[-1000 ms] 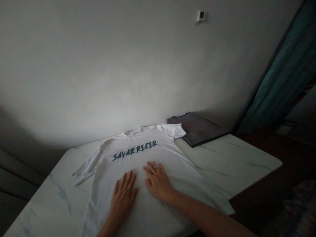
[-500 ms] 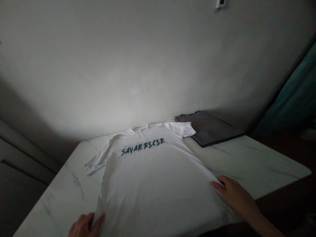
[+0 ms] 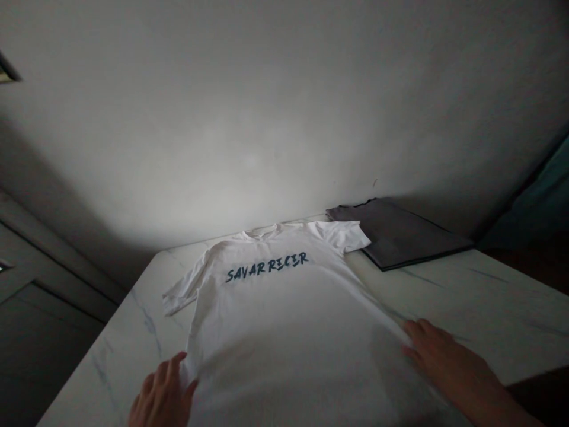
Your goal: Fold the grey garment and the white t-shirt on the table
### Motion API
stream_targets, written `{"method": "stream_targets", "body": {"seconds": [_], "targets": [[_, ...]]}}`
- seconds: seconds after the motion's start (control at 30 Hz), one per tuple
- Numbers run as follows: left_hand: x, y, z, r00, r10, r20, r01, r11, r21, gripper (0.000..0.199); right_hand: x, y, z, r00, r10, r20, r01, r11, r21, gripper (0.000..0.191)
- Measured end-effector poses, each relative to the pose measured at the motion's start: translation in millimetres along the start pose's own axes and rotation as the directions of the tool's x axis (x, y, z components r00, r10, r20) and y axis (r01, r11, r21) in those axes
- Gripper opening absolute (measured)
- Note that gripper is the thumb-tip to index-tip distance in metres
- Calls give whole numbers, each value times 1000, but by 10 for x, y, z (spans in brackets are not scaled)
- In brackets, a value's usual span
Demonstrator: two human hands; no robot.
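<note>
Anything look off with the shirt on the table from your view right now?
Two things stand out on the white T-shirt. Its sleeve on the right of the view overlaps the corner of the dark grey folded item, and its sleeve on the left looks narrow and bunched rather than spread flat.
</note>
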State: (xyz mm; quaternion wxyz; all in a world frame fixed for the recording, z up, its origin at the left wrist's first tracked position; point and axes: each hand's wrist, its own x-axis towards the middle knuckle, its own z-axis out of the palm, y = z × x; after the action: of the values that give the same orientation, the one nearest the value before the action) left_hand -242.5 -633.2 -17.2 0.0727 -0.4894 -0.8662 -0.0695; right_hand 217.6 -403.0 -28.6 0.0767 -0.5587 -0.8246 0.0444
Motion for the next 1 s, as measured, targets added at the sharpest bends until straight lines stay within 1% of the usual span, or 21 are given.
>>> {"method": "stream_targets", "body": {"seconds": [0.07,0.1,0.17,0.2,0.23,0.27,0.3,0.4,0.47,0.5,0.53,0.6,0.63,0.7,0.73,0.77,0.8,0.83,0.9,0.97,1.0], "targets": [[237,541,63,978,202,-60,-205,977,-61,44,251,-629,-39,970,-242,-28,243,969,51,35],[360,835,125,946,309,-95,-318,943,-96,47,384,-998,-38,935,-352,-43,355,929,107,41],[581,1326,278,887,449,-111,-461,880,-117,50,633,-1684,17,856,-510,-91,517,830,212,48],[667,1466,352,872,484,-78,-490,864,-114,50,738,-1930,69,824,-558,-96,563,790,241,49],[731,1508,414,865,500,-45,-502,858,-109,50,827,-2074,134,820,-567,-78,566,784,255,50],[771,1448,460,870,493,-9,-492,865,-97,51,902,-2105,208,830,-554,-64,550,795,255,50],[786,1294,487,885,464,18,-462,884,-78,53,966,-2026,290,845,-532,-56,528,813,244,51],[734,554,475,955,294,45,-295,955,16,57,1121,-1383,545,910,-402,-105,414,899,140,54],[705,209,438,986,165,31,-168,981,100,56,1204,-1006,678,959,-214,-185,228,972,60,61],[715,175,428,993,118,8,-118,983,143,55,1235,-939,722,969,-148,-200,158,987,36,66],[746,243,428,995,93,-23,-88,980,178,54,1257,-971,749,974,-102,-202,108,994,20,69],[854,618,456,986,140,-86,-121,972,204,51,1269,-1275,766,976,-143,-165,148,989,18,68],[918,856,481,972,212,-102,-192,964,183,51,1265,-1483,768,963,-233,-138,240,970,31,63],[1031,1231,546,907,414,-76,-406,908,100,53,1273,-1805,776,871,-481,-100,489,869,81,56],[1072,1304,583,873,483,-63,-479,875,67,54,1303,-1857,786,822,-561,-98,569,816,99,55],[1104,1287,624,850,525,-52,-523,851,45,55,1358,-1820,799,795,-597,-107,606,788,109,54],[1131,1190,667,848,528,-50,-526,849,40,57,1441,-1709,813,797,-592,-120,604,790,109,55],[1160,1040,713,868,494,-57,-492,869,47,58,1547,-1553,825,824,-550,-135,564,820,102,57],[1250,736,811,932,349,-99,-343,936,76,60,1790,-1263,845,911,-381,-157,396,915,76,62],[1410,634,904,966,217,-143,-206,974,92,60,1999,-1219,863,961,-235,-144,246,967,64,66],[1520,687,941,967,204,-150,-193,977,86,58,2074,-1314,872,962,-242,-129,252,965,73,64]]}}
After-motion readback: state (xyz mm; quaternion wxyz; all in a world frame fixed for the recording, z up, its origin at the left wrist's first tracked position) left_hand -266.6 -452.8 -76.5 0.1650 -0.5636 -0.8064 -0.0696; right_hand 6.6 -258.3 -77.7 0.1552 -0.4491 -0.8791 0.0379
